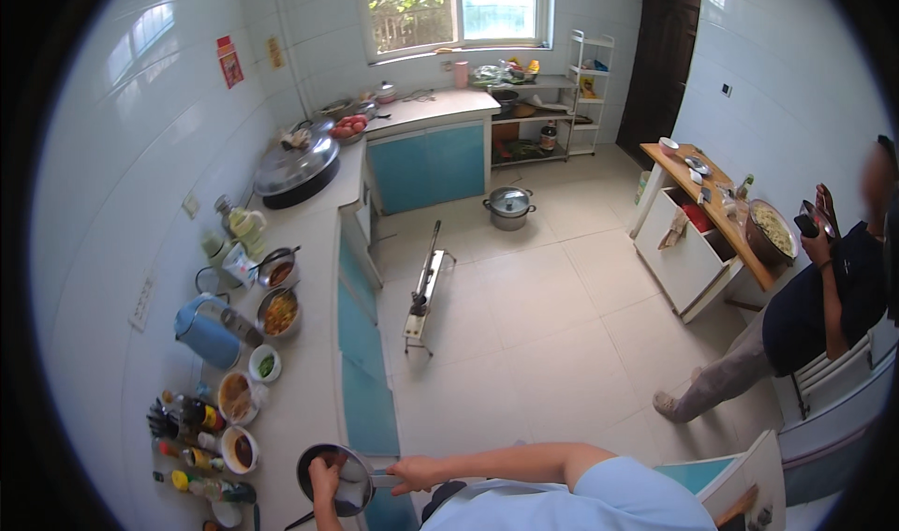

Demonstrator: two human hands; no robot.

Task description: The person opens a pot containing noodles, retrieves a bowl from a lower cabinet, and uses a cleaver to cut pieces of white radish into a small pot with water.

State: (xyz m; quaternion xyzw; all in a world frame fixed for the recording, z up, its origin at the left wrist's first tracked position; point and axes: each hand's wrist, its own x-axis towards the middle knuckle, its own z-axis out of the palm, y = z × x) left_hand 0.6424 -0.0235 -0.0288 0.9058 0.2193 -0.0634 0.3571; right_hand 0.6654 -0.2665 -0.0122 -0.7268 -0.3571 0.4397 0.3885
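Note:
A dark-rimmed saucepan (351,492) is at the bottom, partly over the near end of the left counter's edge. My right hand (419,473) is closed around its light-coloured handle. My left hand (325,476) reaches down inside the pan, its fingers near something pale or shiny at the bottom; whether it holds anything cannot be told. Beside the pan on the counter stand a white bowl of dark sauce (240,450), a bowl with brown food (237,396), a small bowl of chopped greens (265,364) and a metal bowl of mixed food (279,312).
Bottles (218,490) and a blue electric kettle (207,331) line the wall. A lidded pot (509,208) and a long metal device on legs (425,296) stand on the floor. At right, another person (808,306) holds a bowl and a phone beside a wooden-topped table (723,211).

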